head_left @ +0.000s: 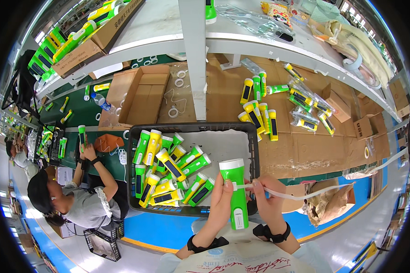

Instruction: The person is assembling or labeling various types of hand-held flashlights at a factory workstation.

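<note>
My left hand (219, 200) is closed around a green flashlight (239, 201) with a white head, its head pointing up and away from me. Between the fingers of my right hand (267, 204) is a thin white cord (300, 197), pinched close to the flashlight's side. The cord's near end meets the body just below the head; whether it is fastened there cannot be made out. Its long end trails off to the right. Beyond my left hand stands a black crate (193, 128) with several green and yellow flashlights (171, 164) inside.
More flashlights (272, 125), some bagged, lie on the cardboard-covered bench (287, 152). An open cardboard box (143, 98) sits behind the crate. A grey shelf (278, 48) crosses overhead on an upright post (193, 68). At left, a co-worker (84, 207) holds another flashlight.
</note>
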Demonstrator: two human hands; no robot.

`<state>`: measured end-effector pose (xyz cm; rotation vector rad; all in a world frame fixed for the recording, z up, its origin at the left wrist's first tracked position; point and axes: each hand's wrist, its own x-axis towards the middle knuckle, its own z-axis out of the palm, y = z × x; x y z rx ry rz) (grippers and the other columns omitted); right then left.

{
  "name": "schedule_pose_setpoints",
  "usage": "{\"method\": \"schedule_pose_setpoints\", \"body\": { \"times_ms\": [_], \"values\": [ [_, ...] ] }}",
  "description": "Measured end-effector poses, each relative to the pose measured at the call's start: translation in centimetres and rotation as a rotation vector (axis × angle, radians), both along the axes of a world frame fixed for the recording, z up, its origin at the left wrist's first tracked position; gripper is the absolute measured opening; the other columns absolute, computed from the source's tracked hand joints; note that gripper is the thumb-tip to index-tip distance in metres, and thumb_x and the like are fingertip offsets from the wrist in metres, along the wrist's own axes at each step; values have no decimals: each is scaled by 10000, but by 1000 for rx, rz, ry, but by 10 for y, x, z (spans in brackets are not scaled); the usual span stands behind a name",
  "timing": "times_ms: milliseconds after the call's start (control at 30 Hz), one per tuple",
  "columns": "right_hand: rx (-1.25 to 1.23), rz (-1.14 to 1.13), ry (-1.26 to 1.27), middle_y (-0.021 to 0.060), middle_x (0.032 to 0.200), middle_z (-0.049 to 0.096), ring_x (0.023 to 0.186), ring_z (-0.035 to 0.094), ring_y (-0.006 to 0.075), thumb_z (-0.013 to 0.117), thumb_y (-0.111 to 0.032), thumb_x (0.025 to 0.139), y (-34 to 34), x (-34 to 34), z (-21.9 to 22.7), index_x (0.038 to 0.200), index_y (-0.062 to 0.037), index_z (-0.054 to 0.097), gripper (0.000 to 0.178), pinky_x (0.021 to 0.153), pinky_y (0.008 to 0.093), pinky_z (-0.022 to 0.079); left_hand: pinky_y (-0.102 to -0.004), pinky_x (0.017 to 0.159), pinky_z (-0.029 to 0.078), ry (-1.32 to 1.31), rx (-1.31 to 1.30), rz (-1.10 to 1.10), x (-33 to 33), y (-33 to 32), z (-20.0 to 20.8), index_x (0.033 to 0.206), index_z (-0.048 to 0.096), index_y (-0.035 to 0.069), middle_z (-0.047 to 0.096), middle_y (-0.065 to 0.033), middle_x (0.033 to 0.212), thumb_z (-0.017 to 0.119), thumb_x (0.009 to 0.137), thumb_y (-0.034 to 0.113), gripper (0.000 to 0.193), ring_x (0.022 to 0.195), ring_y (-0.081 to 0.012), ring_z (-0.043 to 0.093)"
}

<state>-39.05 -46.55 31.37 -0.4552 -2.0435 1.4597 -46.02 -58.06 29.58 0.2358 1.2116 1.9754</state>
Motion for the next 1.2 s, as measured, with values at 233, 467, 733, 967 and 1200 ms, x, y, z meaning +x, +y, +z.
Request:
{"method": "schedule_pose_setpoints", "body": {
  "times_ms": [233, 467, 733, 967, 1200],
  "values": [
    [396, -77, -232, 92, 592, 506, 512, 482, 240, 611, -54, 805, 10, 7, 2, 664, -32, 551, 155, 471, 352, 351, -312, 628, 518, -161, 23, -95, 3, 6, -4, 1284, 306, 49, 560, -117, 1015, 401, 962, 237, 385, 750, -180, 595],
    [362, -109, -414, 109, 603, 508, 523, 496, 269, 602, -74, 821, 19, 24, 19, 702, -31, 549, 138, 472, 363, 362, -286, 622, 523, -18, -88, -164, 11, 24, -15, 1380, 187, 49, 538, -89, 1003, 487, 904, 54, 562, 776, -141, 579],
    [462, -40, -284, 101, 617, 491, 506, 493, 268, 664, -41, 747, 48, 48, 17, 711, -28, 530, 140, 448, 349, 361, -281, 614, 510, 189, -222, -164, 7, 68, -48, 1231, 339, -4, 548, -112, 970, 510, 877, 30, 395, 709, -141, 581],
    [234, 56, -222, 98, 598, 525, 489, 495, 216, 670, -13, 738, 63, 62, 2, 711, -26, 541, 132, 445, 283, 363, -416, 859, 427, 349, -353, -62, -15, 218, -178, 1235, 312, -59, 506, -245, 1067, 573, 832, 155, 526, 1016, -362, 526],
    [-13, -166, -546, 6, 581, 494, 502, 426, 49, 590, -86, 859, 104, 117, -58, 719, -23, 520, 168, 456, 213, 310, -419, 1030, 319, 218, -494, 248, -90, 333, -237, 1390, 50, -90, 341, -345, 1318, 478, 862, 36, 692, 1223, -442, 371]
  ]
}}
